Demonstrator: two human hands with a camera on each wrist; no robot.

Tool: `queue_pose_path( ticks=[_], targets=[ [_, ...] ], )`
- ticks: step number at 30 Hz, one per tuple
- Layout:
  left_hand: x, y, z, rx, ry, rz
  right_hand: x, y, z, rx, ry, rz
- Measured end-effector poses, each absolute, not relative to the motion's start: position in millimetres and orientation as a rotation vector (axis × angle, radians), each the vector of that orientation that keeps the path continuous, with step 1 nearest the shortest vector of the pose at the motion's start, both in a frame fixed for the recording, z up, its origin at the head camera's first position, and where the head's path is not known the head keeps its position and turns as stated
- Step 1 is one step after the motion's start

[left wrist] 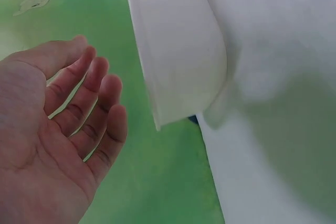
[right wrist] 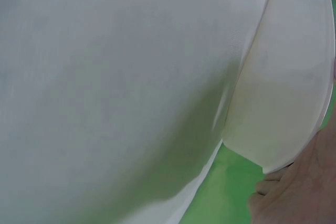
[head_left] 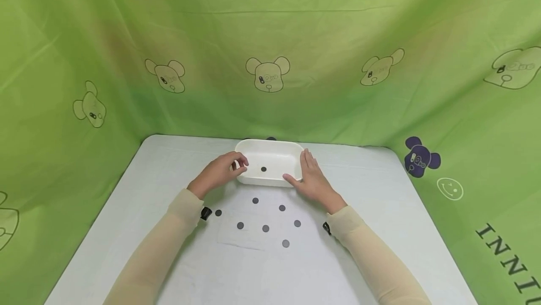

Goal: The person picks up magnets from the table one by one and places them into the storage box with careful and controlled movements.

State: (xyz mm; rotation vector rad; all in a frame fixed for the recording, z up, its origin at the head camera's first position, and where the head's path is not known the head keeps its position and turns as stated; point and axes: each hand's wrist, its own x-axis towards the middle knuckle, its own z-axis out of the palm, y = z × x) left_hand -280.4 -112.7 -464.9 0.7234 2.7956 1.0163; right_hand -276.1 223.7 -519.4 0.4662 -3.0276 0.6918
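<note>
A white oblong plastic basin [head_left: 270,182] with rounded corners stands near the far edge of the table. Inside it lies one flat dark grey disc [head_left: 264,169]. At its left end is my left hand [head_left: 221,170], fingers loosely curved and holding nothing; the left wrist view has a gap between those fingertips and the basin wall [left wrist: 178,45]. My right hand [head_left: 313,180] holds the basin's right end, thumb over the near rim and fingers along the end wall. From the right wrist, part of that hand [right wrist: 302,192] shows against the rim, its thumb hidden.
Several more grey discs, among them one at the left [head_left: 218,213] and one nearest me [head_left: 285,243], lie scattered on the white tabletop [head_left: 236,272] between my forearms. A green cloth [head_left: 220,103] with printed bear heads hangs behind and on both sides.
</note>
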Motion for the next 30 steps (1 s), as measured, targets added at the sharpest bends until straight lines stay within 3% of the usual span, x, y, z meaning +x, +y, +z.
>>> queue_pose_path(
  ticks=[30],
  targets=[
    [-231, -173, -494, 0.684, 2.836, 0.855, -276, 223, -521, 0.441, -3.044, 0.699]
  ],
)
